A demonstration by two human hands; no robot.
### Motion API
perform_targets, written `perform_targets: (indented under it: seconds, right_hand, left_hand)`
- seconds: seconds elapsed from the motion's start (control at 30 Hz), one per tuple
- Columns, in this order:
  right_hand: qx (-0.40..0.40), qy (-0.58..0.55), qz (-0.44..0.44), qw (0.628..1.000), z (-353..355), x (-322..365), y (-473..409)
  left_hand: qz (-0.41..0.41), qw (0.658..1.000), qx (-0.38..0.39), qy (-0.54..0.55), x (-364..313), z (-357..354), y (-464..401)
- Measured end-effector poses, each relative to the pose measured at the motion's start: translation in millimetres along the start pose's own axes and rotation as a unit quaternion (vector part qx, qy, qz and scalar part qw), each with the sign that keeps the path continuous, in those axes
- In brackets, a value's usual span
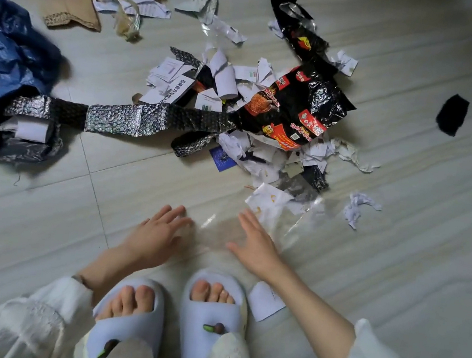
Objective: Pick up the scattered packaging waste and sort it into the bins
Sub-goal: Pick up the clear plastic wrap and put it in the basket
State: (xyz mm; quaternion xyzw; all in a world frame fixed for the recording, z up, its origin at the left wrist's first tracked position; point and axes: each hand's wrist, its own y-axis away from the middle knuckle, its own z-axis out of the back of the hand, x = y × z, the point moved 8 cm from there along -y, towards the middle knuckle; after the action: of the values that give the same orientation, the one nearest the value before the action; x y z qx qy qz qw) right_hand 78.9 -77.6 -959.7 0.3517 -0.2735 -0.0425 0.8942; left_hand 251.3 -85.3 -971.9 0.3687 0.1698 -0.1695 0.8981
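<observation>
Both hands are reaching down over a clear plastic film (255, 229) lying flat on the tiled floor (397, 258), just ahead of the person's slippers (213, 304). Left hand (156, 237) is hovering at the film's left edge w/ fingers spread and relaxed, holding nothing; right hand (253, 243) is lying over the film's middle, fingers straight and apart, also holding nothing. No grip is closed yet; whether the palms are actually touching the film cannot be told. The film is nearly invisible exc. for glare, so locate its edges by the reflections before pinching. Recommended approach: slide fingertips under one edge, gather the sheet toward the palm, then crumple it so it is not trailing or dragging nearby scraps. The film's far edge appears to run under or against the white paper scraps (267, 200), so lift slowly and shake those off; paper and plastic likely go to different bins. Remaining waste is sitting farther out: black-and-red noodle bag (297, 109) in the centre pile, silver bubble-wrap strip (111, 117) stretching left toward a blue plastic bag (8, 61), torn cardboard (71, 10) at far left, a crumpled paper ball (357, 208) to the right, and a loose white slip (265, 301) beside the right slipper. No bins are visible in this view; confirm their position before carrying. Task appears to be at an early stage, as most waste is still lying scattered.
</observation>
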Motion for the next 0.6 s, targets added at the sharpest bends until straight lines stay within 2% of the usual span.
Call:
perform_targets:
  seconds: [0.1,0.17,0.23,0.3,0.37,0.43,0.47,0.53,0.57,0.6]
  right_hand:
    - [-0.044,-0.027,0.074,0.996,5.8,28.4,2.6]
    - [-0.164,0.034,0.133,0.977,25.3,47.1,9.6]
    - [-0.274,0.115,0.175,0.939,39.4,54.9,16.7]
    - [-0.306,0.181,0.145,0.924,44.0,43.5,15.0]
    - [-0.271,0.227,0.075,0.932,46.5,25.2,10.1]
    - [-0.205,0.241,0.014,0.949,45.5,3.6,4.2]
    - [-0.161,0.223,-0.01,0.961,44.1,-6.8,0.4]
    - [-0.098,0.16,-0.055,0.981,42.6,-22.4,-8.3]
    - [-0.088,0.134,-0.072,0.984,43.4,-28.0,-11.9]
    - [-0.086,0.122,-0.086,0.985,45.3,-31.1,-15.3]
  left_hand:
    - [0.013,0.991,-0.075,0.111,-6.6,16.8,-0.6]
    - [0.0,0.985,-0.119,0.121,-13.8,23.6,-1.2]
    - [-0.019,0.985,-0.128,0.116,-25.2,21.3,-1.2]
    - [-0.009,0.987,-0.103,0.121,-29.5,10.8,-4.9]
    - [0.024,0.986,-0.079,0.148,-28.6,1.3,-10.6]
    - [0.088,0.965,-0.08,0.234,-21.1,-4.3,-15.7]
    - [0.133,0.938,-0.08,0.309,-16.2,-6.7,-17.0]
    - [0.204,0.861,-0.085,0.458,-8.9,-13.1,-16.3]
    - [0.222,0.837,-0.087,0.492,-5.8,-14.7,-16.2]
    - [0.228,0.831,-0.091,0.499,-3.0,-13.7,-15.4]
